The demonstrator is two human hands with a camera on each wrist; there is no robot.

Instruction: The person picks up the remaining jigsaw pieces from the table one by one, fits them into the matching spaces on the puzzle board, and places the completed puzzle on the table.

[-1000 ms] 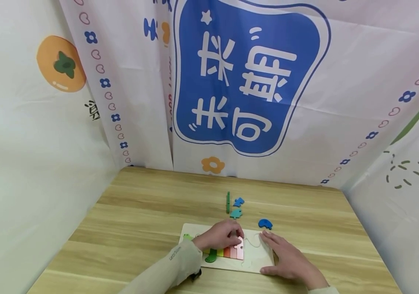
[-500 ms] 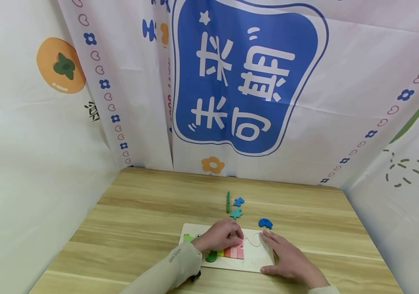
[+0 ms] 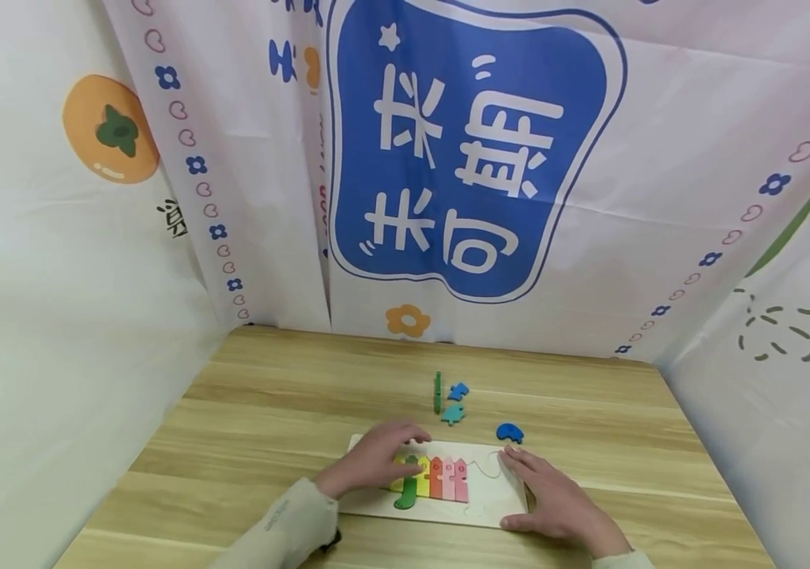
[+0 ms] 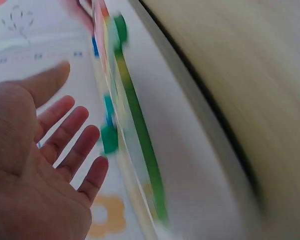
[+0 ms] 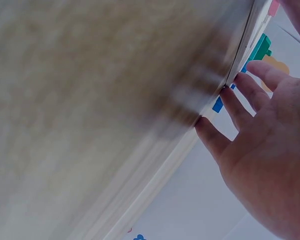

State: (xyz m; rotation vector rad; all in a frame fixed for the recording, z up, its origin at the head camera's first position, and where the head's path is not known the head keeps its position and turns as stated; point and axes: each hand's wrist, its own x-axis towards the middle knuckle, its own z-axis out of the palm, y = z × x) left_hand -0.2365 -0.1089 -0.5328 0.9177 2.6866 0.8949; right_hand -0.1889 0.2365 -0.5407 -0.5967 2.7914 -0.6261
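A pale wooden puzzle board lies flat near the table's front. Yellow, orange and pink pieces stand side by side in it like a fence, with a green curved piece at their left. Over the board's left part hovers my left hand, fingers spread and loosely bent, holding nothing; it covers some of the board there. The left wrist view shows this hand apart from the board. My right hand rests along the board's right edge, its fingers nearly straight and touching it.
Behind the board lie loose pieces: a green one on its edge, a small blue one, a teal one and a dark blue rounded one. Printed cloth walls enclose the wooden table at the back and sides.
My left hand has let go of the pink piece in the board and moved left, uncovering the row of pieces. My right hand stays at the board's right edge.
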